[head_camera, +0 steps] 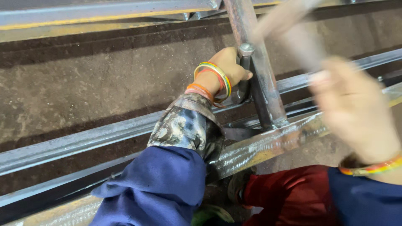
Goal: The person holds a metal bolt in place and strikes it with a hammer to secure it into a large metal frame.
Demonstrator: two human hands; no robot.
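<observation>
Currently, the left hand (228,67) is clamped around a short steel pin (244,71) held upright against the rusty upright bar (261,75), above the welded frame rail (268,144). The right hand (356,109), blurred, grips a blurred hammer handle (289,29) raised near the pin.

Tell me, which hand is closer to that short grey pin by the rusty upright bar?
Left. The left hand is wrapped around the pin, touching it. The right hand is off to the side, apart from it, blurred and gripping a blurred handle.
</observation>
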